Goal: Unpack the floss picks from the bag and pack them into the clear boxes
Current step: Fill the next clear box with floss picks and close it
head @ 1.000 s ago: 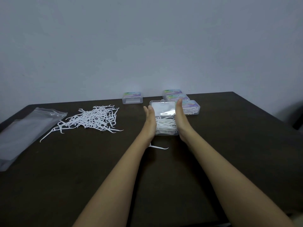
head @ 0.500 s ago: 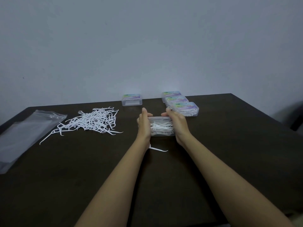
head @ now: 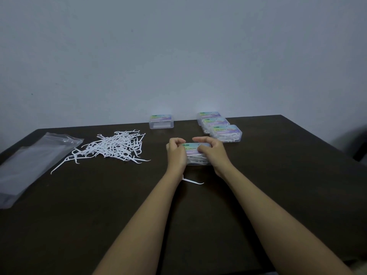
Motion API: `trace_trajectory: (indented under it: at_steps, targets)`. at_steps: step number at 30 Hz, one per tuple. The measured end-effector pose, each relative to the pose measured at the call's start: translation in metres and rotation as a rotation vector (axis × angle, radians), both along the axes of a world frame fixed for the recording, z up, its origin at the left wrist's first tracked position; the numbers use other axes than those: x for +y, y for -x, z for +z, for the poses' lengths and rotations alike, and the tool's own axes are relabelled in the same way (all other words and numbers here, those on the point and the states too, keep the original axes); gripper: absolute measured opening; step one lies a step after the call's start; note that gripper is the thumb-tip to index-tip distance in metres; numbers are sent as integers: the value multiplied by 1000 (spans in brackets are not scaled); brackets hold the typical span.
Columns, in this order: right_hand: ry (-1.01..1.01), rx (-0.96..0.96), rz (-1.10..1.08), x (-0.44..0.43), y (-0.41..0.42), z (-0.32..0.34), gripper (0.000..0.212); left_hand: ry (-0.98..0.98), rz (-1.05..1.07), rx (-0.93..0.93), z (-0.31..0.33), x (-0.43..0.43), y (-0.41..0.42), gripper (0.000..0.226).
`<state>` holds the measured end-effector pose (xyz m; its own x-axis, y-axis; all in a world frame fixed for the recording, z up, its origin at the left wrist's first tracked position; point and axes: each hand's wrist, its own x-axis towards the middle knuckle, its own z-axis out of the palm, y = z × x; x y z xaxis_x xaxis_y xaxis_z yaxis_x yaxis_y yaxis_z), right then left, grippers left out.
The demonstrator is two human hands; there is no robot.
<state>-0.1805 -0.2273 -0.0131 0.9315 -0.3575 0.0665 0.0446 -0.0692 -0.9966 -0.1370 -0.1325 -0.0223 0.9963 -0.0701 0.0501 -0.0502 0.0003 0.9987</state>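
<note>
A clear box (head: 193,153) full of white floss picks sits mid-table with its labelled lid down. My left hand (head: 175,153) grips its left end, fingers curled over the lid. My right hand (head: 213,153) grips its right end, thumb and fingers pressing on the lid. A loose pile of floss picks (head: 115,146) lies to the left. One stray floss pick (head: 193,181) lies just under my left wrist. The flat clear bag (head: 29,165) rests at the far left.
Three closed boxes (head: 220,127) holding picks stand in a row behind my right hand. One more closed box (head: 161,122) stands at the back edge. The dark table (head: 278,175) ends at a grey wall.
The box lid, standing open a second ago, has come down onto the box. Both hands moved from the box's sides to curl over the lid.
</note>
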Motion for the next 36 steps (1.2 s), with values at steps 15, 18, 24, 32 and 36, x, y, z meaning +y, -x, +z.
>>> trace_trajectory:
  at_steps: [15,18,24,32,36]
  targets:
    - [186,164,447,-37,10,10,51,-130,-629,46,10,38,-6,33]
    - [219,170,422,-40,11,10,52,-293,-701,-61,10,43,-6,46]
    - [309,136,404,-41,14,10,49,-392,-638,-246,9,49,-10,44]
    - [309,78,358,-45,17,10,41,-411,-547,-313,9,51,-10,52]
    - [280,78,347,-48,16,8,38,-387,-556,-289,8,54,-11,52]
